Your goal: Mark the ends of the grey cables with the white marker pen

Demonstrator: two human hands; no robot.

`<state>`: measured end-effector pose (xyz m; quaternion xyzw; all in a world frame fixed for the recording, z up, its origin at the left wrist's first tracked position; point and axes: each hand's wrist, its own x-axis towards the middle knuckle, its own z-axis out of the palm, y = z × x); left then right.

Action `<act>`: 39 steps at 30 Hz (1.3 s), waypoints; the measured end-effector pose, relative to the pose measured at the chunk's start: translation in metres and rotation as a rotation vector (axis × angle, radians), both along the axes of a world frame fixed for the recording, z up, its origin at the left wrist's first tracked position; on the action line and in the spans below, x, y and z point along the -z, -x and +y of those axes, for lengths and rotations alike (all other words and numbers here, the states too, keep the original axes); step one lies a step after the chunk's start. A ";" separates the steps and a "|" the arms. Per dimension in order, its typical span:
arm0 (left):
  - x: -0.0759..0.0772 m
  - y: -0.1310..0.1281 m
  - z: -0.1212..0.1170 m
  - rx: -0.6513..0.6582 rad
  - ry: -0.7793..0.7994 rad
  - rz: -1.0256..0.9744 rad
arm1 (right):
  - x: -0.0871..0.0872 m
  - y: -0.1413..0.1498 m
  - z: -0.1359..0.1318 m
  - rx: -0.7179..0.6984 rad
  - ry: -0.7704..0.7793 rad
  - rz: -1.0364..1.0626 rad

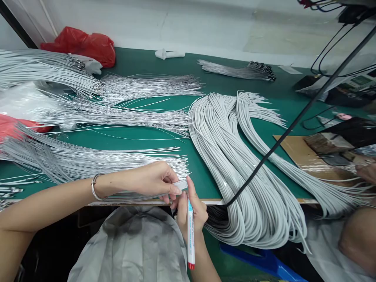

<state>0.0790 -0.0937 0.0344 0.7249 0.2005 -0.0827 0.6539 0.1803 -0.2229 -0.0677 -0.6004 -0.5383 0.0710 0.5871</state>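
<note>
My left hand [160, 181], with a bracelet at the wrist, pinches a few thin grey wires at the table's front edge. Their light grey ends [181, 184] lie side by side like a flat strip between thumb and fingers. My right hand [196, 209] is closed around a white marker pen [190, 235] with a red end pointing down. Its raised index finger touches the tip of the strip; the pen's writing end is hidden in the hand. Just behind my left hand lies a bundle of grey wires [141, 156] with loose cut ends.
Thick looped bundles of grey cable [229, 156] hang over the front edge at right. More wire bundles [132, 117], a red bag [85, 45] and a dark-ended bundle [237, 70] lie behind. A black cable [282, 137] crosses in front. Another person's hand [367, 168] is at far right.
</note>
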 end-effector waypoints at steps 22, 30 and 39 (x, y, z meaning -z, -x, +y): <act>-0.005 -0.006 -0.006 0.138 -0.170 0.075 | -0.025 -0.032 0.008 -0.341 0.331 0.295; -0.010 -0.006 0.000 0.060 -0.104 0.041 | -0.017 -0.023 0.003 -0.012 0.090 0.204; -0.003 -0.007 0.003 0.047 -0.042 0.077 | -0.013 -0.018 -0.006 0.033 0.030 -0.207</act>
